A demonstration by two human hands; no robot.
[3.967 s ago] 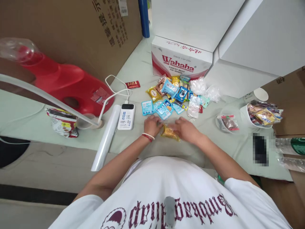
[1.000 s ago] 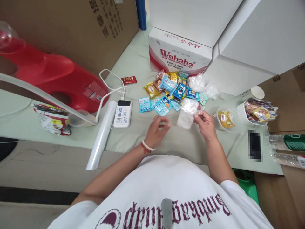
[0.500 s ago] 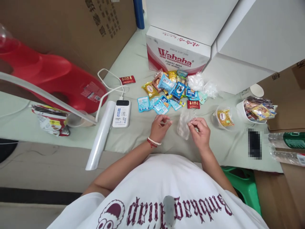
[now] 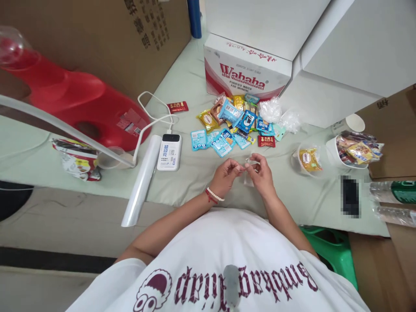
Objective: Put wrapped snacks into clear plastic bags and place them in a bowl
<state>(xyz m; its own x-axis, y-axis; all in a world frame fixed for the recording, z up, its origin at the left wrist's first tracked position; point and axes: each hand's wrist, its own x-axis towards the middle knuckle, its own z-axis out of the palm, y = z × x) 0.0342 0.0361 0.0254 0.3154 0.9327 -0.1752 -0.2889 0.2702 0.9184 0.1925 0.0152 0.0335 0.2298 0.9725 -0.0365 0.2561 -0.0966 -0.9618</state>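
Note:
My right hand (image 4: 261,174) is closed in a pinch on a small clear plastic bag (image 4: 249,180), which hangs partly hidden behind the fingers. From the other side, my left hand (image 4: 225,174) meets it with thumb and fingertips pinched at the bag's edge. On the cloth just beyond both hands lies a pile of wrapped snacks (image 4: 222,142) in blue, yellow and brown packets. A red wrapped snack (image 4: 266,141) is at the pile's near right side. Crumpled clear plastic bags (image 4: 271,109) rest against the pile's right end.
Behind the pile stands a Wahaha carton (image 4: 247,71). To the right are a clear bowl with a yellow packet (image 4: 308,159), a full white tub (image 4: 332,151) and plastic bottles (image 4: 381,191). Leftward are a power bank (image 4: 169,152), a plastic roll (image 4: 143,182) and a red jug (image 4: 84,99).
My hands have come together; the right moved left with the plastic bag, and the left now pinches at its edge. The view has shifted slightly.

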